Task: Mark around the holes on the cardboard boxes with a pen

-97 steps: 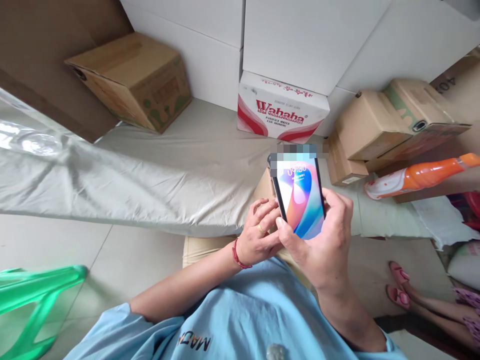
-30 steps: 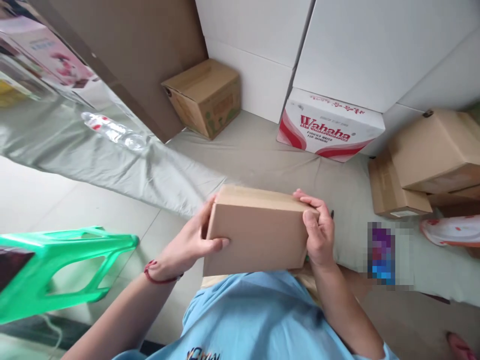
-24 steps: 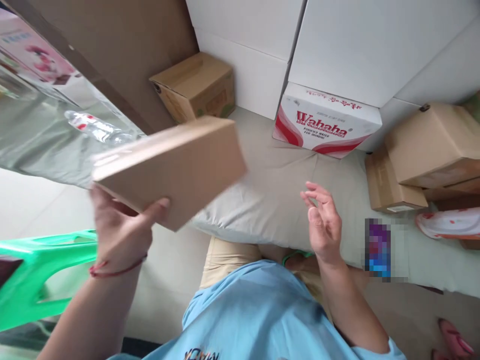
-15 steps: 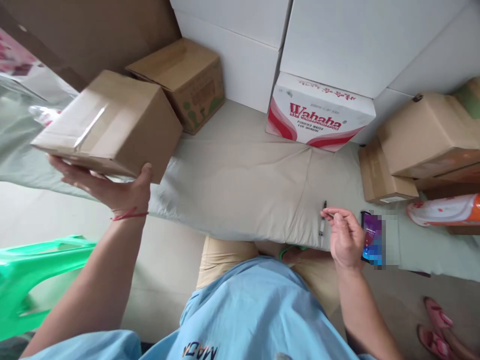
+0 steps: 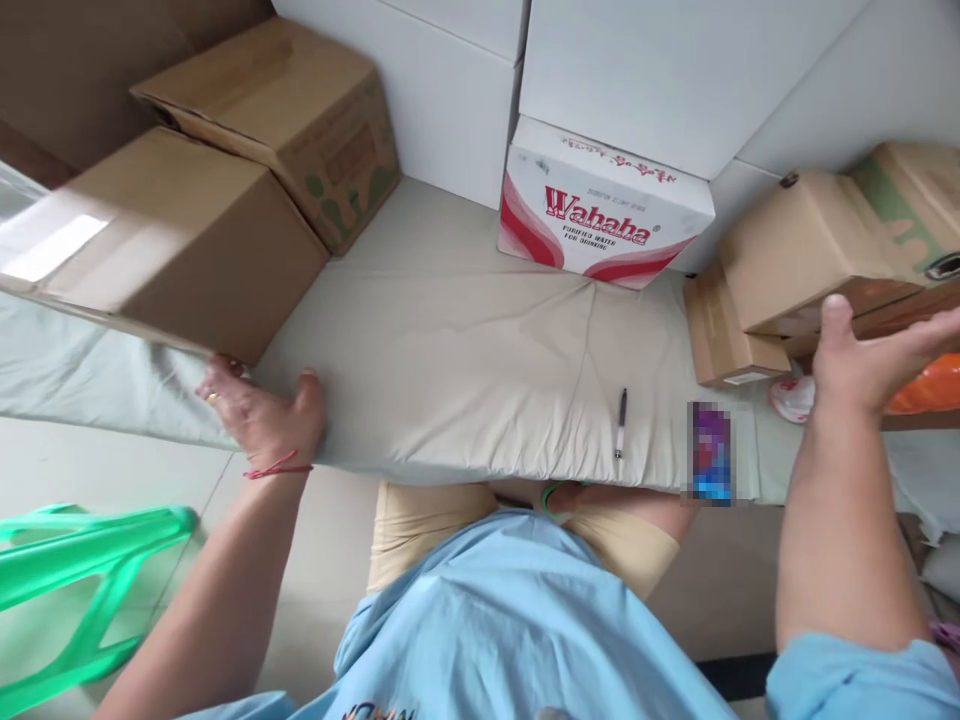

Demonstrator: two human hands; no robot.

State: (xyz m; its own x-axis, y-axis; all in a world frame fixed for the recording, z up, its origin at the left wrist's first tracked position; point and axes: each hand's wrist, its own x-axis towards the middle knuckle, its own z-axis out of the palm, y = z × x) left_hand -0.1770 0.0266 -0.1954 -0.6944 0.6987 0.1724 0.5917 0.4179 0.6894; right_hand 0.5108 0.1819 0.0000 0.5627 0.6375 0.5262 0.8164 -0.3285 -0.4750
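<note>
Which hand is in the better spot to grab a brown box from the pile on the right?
The right hand, probably. It is open, right in front of that pile. The left hand is far across the mattress, fingers at the bottom edge of the big box.

The middle of the bed (image 5: 450, 370) lies bare between the brown box (image 5: 172, 250) over its left end and the stacked cartons (image 5: 795, 250) at its right, with only a pen (image 5: 621, 422) and a phone (image 5: 710, 452) near the front edge. The back is closed off by a printed carton (image 5: 300, 110), the Wahaha case (image 5: 600, 205) and white boxes (image 5: 622, 70). A green stool (image 5: 82, 560) blocks the floor at the left.
</note>
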